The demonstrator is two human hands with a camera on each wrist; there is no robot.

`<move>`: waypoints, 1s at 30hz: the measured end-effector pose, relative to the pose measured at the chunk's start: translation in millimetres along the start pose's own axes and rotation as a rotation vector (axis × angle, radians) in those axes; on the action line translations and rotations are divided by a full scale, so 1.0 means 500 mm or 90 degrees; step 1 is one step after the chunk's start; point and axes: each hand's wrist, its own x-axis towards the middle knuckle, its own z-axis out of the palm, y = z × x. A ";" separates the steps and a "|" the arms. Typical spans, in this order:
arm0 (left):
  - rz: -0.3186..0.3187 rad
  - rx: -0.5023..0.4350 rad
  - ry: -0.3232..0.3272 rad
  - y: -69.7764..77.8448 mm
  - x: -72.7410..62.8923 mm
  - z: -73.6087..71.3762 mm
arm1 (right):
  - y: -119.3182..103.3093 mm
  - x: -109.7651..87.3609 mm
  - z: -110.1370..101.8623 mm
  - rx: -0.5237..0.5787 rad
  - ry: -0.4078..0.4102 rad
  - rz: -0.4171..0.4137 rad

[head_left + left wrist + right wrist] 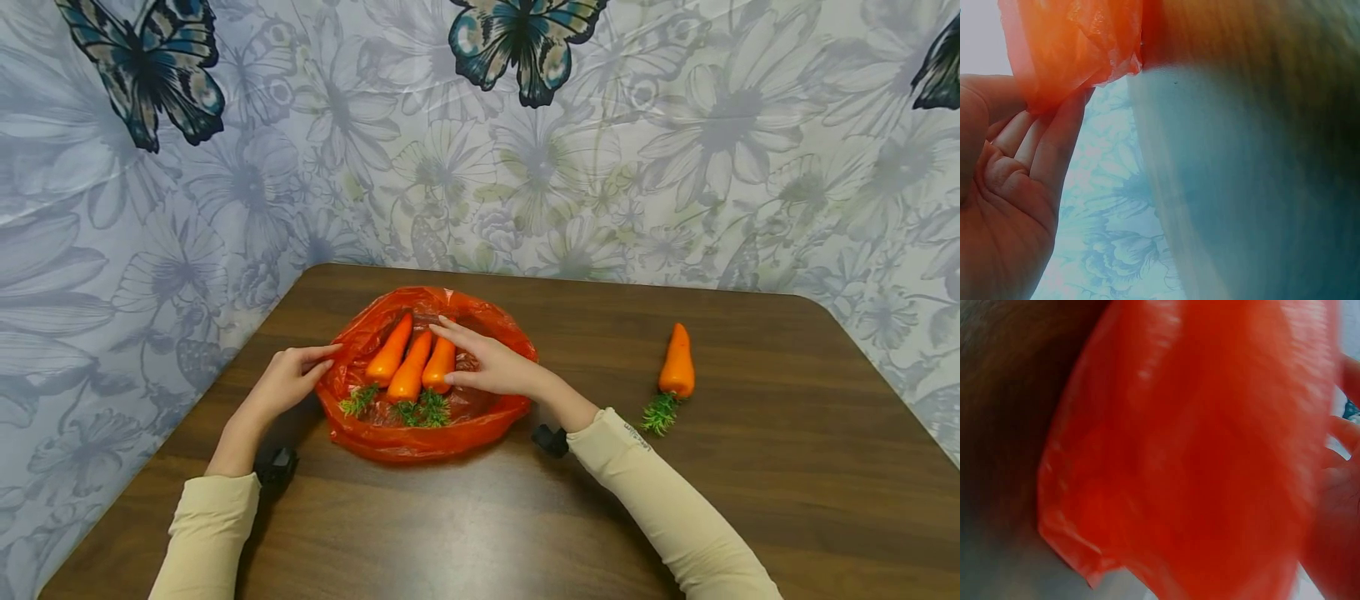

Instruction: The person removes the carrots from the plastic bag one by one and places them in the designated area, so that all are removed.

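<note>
A red plastic bag [427, 446] lies spread on the table with its mouth turned outward. Inside it three orange carrots with green tufts rest side by side: a left one [392, 350], a middle one [411, 367] and a right one [438, 367]. My left hand [288, 379] pinches the bag's left rim between thumb and fingers, as the left wrist view shows with the bag film [1079, 50]. Over the right carrot my right hand [491, 362] reaches with fingers extended, its thumb beside the carrot's thick end. The bag covers much of the right wrist view.
Another carrot [677, 367] lies to the right on the brown wooden table [525, 525], its green tuft towards me. A floral cloth [540, 183] with butterfly decorations [521, 42] hangs behind the table. Dark wrist cameras sit at both sleeves.
</note>
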 end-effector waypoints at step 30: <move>-0.020 -0.003 -0.002 0.001 0.002 0.004 | 0.023 0.047 0.073 -0.136 -0.085 0.060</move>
